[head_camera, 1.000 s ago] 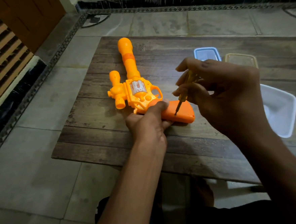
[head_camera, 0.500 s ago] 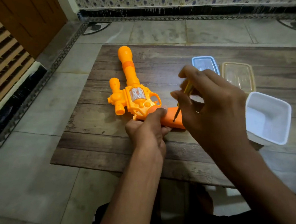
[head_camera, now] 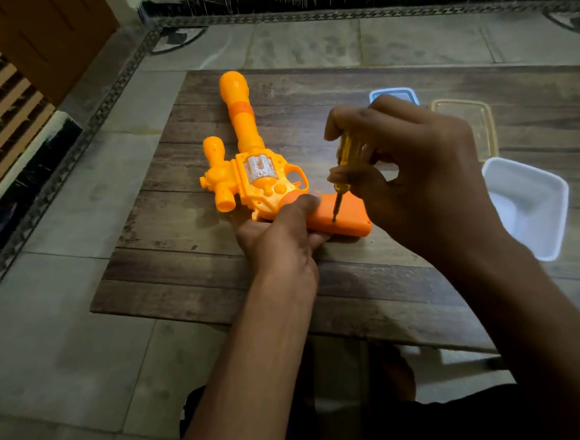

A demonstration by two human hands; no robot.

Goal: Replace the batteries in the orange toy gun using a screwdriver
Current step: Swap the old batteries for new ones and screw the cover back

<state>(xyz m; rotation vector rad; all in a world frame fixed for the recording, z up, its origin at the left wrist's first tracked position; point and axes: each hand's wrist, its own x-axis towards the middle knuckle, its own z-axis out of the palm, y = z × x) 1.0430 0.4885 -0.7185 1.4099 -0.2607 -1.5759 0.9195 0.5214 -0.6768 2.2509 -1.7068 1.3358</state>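
Screwdriver tip now seated on the grip.

Right hand (head_camera: 426,176) pinches the screwdriver (head_camera: 341,168), lowered since a moment ago onto the toy gun (head_camera: 262,180); left hand (head_camera: 283,244) fingers clamp its handle beneath; unscrewing can begin.

wooden table (head_camera: 372,282) under toy gun (head_camera: 242,147), containers (head_camera: 534,202)
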